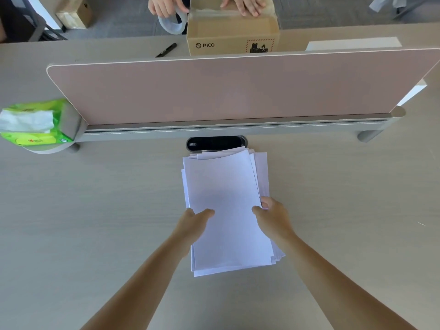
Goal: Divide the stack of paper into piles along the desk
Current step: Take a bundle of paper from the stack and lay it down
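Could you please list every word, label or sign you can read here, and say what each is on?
"PICO", beside a round logo: front of the cardboard box.
Battery-and-flame warning sign, red dashed border: same box.
Green tissue pack: print blurred.
Black cable port: small label unreadable.
Stack of paper: blank.

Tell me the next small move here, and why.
Probably lift a top batch off and set it to one side. The left hand and right hand pinch the stack of paper at its side edges, thumbs on top; bare desk lies either side, with no pile laid out yet.
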Action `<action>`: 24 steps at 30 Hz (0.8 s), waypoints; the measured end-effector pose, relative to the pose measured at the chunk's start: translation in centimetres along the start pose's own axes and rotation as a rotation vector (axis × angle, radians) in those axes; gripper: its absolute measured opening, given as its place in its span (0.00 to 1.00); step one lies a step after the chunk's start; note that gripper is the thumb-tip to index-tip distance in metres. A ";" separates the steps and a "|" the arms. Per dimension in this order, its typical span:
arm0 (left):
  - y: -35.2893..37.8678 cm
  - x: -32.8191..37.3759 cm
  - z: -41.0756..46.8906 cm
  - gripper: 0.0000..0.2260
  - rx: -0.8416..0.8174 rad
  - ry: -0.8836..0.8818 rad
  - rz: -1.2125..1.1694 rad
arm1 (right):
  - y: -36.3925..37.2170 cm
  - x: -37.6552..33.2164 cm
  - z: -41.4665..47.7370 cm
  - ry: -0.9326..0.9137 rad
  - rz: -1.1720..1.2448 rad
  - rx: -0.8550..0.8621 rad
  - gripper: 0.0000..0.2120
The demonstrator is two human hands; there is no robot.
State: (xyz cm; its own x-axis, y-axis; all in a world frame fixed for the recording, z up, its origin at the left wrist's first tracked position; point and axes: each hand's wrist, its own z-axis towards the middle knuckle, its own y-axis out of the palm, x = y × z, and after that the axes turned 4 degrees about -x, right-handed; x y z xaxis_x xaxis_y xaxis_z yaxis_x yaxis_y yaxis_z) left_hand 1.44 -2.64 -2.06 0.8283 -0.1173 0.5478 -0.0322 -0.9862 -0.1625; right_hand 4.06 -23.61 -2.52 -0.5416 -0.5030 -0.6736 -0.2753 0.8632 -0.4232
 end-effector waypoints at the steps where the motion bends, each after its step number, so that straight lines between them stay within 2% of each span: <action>1: 0.1 0.0 -0.1 0.28 0.017 -0.003 -0.015 | 0.0 -0.2 0.1 0.019 0.015 -0.001 0.08; 3: 0.1 0.1 -0.1 0.24 0.007 -0.010 -0.044 | -0.1 -0.5 0.3 0.054 0.062 -0.007 0.13; 5: 0.0 -0.2 0.1 0.25 0.000 -0.015 -0.050 | -0.2 -0.6 0.5 0.074 0.102 -0.040 0.13; 8: -0.2 -0.9 0.6 0.32 -0.013 -0.028 -0.082 | 0.0 -0.8 0.2 0.073 0.138 -0.090 0.05; 11: -0.4 -1.2 0.5 0.35 -0.030 -0.047 -0.083 | 0.6 -0.9 -0.1 0.091 0.188 -0.122 0.12; 13: -0.5 -1.3 0.3 0.37 -0.038 -0.041 -0.099 | 1.2 -0.5 -0.1 0.131 0.158 -0.118 0.10; 15: -0.7 -1.2 0.1 0.42 -0.032 -0.045 -0.117 | 1.5 -0.2 -0.1 0.140 0.131 -0.095 0.05; 16: -0.8 -1.3 0.1 0.43 -0.038 -0.038 -0.135 | 1.6 -0.1 0.0 0.121 0.152 -0.090 0.06; 18: -1.1 -1.2 -0.1 0.37 -0.028 -0.026 -0.158 | 1.1 -0.3 -0.3 0.065 0.199 -0.098 0.10; 20: -1.5 -0.7 -0.7 0.23 -0.025 0.014 -0.178 | 0.2 -0.9 -1.0 -0.001 0.258 -0.120 0.12; 21: -2.0 -0.5 -0.9 0.20 -0.017 0.036 -0.198 | -0.3 -1.3 -1.3 -0.032 0.290 -0.130 0.12; 24: -3.7 0.5 -2.0 0.27 -0.027 0.124 -0.334 | -1.6 -2.5 -2.9 -0.139 0.407 -0.212 0.13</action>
State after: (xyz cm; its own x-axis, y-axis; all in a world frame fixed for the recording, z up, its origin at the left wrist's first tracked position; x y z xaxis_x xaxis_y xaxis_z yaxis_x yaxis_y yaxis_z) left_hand 0.82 0.76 0.48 0.7214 0.2007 0.6628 0.2127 -0.9750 0.0637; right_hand 3.58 -23.66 1.58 -0.5319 -0.1110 -0.8395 -0.2269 0.9738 0.0150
